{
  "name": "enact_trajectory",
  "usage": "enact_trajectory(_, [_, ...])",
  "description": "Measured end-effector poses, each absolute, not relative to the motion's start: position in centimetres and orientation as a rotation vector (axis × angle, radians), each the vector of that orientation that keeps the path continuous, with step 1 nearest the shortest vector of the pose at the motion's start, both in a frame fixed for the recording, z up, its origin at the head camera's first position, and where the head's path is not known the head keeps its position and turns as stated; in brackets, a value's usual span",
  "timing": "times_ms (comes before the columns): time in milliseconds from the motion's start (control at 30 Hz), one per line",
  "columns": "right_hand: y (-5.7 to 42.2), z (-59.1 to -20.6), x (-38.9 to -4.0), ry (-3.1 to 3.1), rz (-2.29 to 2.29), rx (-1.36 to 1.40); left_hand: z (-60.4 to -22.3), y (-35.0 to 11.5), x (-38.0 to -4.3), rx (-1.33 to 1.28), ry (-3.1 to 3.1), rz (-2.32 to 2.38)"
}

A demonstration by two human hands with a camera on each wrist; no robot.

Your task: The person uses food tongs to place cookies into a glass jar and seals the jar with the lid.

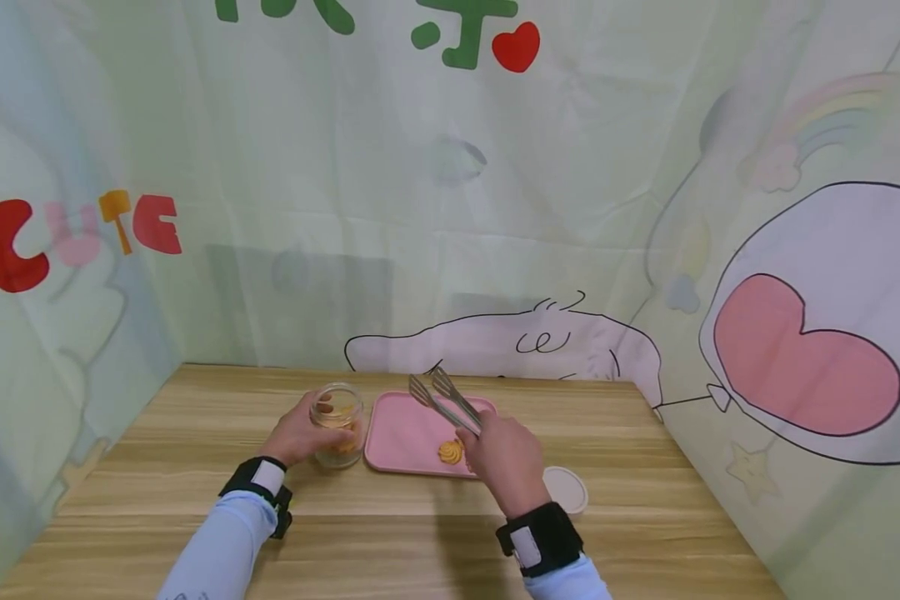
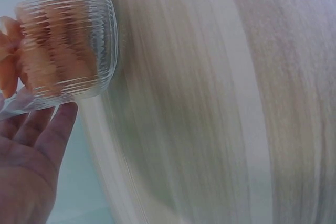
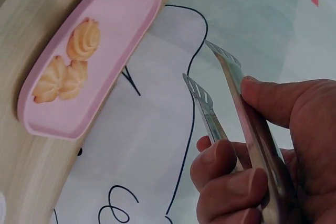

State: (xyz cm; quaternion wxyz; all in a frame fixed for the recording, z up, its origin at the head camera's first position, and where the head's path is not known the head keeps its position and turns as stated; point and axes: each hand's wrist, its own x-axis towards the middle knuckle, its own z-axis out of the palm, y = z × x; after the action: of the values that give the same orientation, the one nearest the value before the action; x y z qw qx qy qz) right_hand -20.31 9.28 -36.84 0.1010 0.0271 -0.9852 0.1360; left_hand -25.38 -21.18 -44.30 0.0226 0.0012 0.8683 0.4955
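Observation:
My left hand (image 1: 297, 432) grips a clear glass jar (image 1: 337, 457) without a lid, just left of the tray. Orange-yellow swirled cookies (image 2: 58, 51) fill part of the jar in the left wrist view. My right hand (image 1: 506, 462) holds metal tongs (image 1: 450, 407) above the tray's right side. Between the slotted tips (image 3: 202, 90) of the tongs there is a gap with nothing in it. The pink tray (image 1: 401, 433) bears several piped cookies (image 3: 84, 39) near one end, in the right wrist view; in the head view my right hand hides some of them.
A round whitish lid (image 1: 566, 490) lies on the wooden table (image 1: 345, 542), right of my right wrist. Behind the table hangs a printed cloth (image 1: 307, 208), which also runs along both sides.

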Motion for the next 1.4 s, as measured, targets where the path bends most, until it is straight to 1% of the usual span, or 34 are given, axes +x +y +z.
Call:
enact_trajectory(533, [10.9, -40.0, -18.4, -2.95, 0.229, -0.007, -44.2, -21.1, -25.2, 0.0, 2.693, 1.533])
enact_trajectory(900, [11.4, -40.5, -16.7, -3.004, 0.176, -0.053, -44.2, -21.2, -25.2, 0.008, 2.696, 1.528])
enact_trajectory(1200, [11.1, -42.0, -16.5, -2.896, 0.158, 0.058, -44.3, -21.2, -25.3, 0.02, 2.7, 1.524])
enact_trajectory(1400, [10.5, -42.4, -16.5, -2.891, 0.163, 0.067, -44.2, -21.2, -25.3, 0.017, 2.7, 1.518])
